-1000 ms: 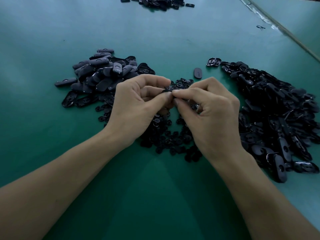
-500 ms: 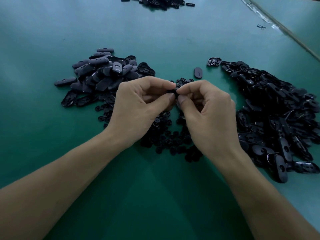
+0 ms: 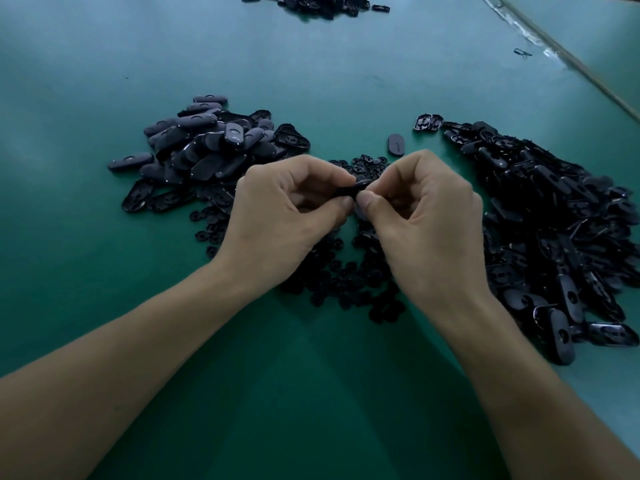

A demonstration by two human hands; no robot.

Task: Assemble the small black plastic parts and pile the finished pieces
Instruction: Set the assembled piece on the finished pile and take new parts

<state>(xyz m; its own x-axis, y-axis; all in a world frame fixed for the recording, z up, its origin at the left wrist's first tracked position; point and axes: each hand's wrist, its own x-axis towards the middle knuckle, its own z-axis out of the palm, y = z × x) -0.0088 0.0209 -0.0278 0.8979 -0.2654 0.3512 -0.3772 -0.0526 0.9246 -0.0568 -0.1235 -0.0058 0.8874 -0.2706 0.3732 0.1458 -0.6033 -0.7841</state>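
The left hand [image 3: 284, 216] and the right hand [image 3: 426, 220] were close together above the middle of the worktop [image 3: 311, 393]. Both had curled fingers, and together they pinched one small black part [image 3: 358, 187] between thumbs and forefingers. The part was held in the air at the point where the fingertips touched. Most of it was hidden, so its shape could not be told.

Directly under the hands lay a heap of small round pieces [image 3: 346, 282], which reached from beyond the fingertips back to the wrists. To the left of the left hand, near it, was a pile of oval pieces [image 3: 207, 147], many with the smooth side up. To the right of the right hand, just beside it, spread a bigger pile of open shells [image 3: 554, 220], reaching the right edge of the view. A single oval piece [image 3: 396, 144] lay alone just beyond the hands, between the two piles.

Bare green worktop showed between the forearms and in a wide band beyond the piles. Far away, at the top, was another dark pile [image 3: 311, 3]. A pale strip [image 3: 554, 53] crossed the far right corner, with one stray piece [image 3: 522, 52] beside it.
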